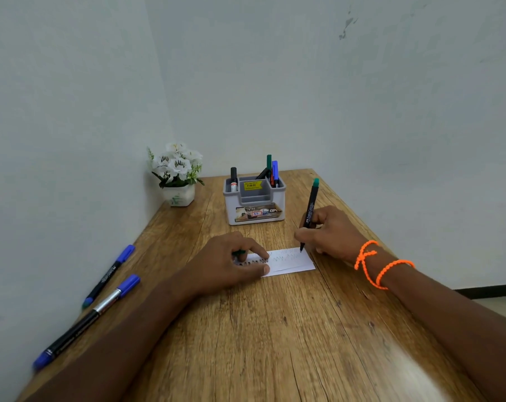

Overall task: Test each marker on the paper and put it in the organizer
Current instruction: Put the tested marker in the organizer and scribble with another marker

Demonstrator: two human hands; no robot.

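Note:
A small white paper (292,262) with zigzag scribbles lies on the wooden table. My right hand (330,232) holds a black marker with a green end (311,207), its tip touching the paper's far right edge. My left hand (231,259) presses down on the paper's left part, and a green cap (239,252) shows between its fingers. The grey organizer (254,211) stands behind the paper and holds several markers. Two blue-capped markers, a shorter one (109,275) and a longer one (89,319), lie at the table's left edge.
A white pot of white flowers (177,172) stands in the back left corner. Walls close in on the left and back of the table (275,329). The table's right edge drops to the floor. An orange cord bracelet (373,265) circles my right wrist.

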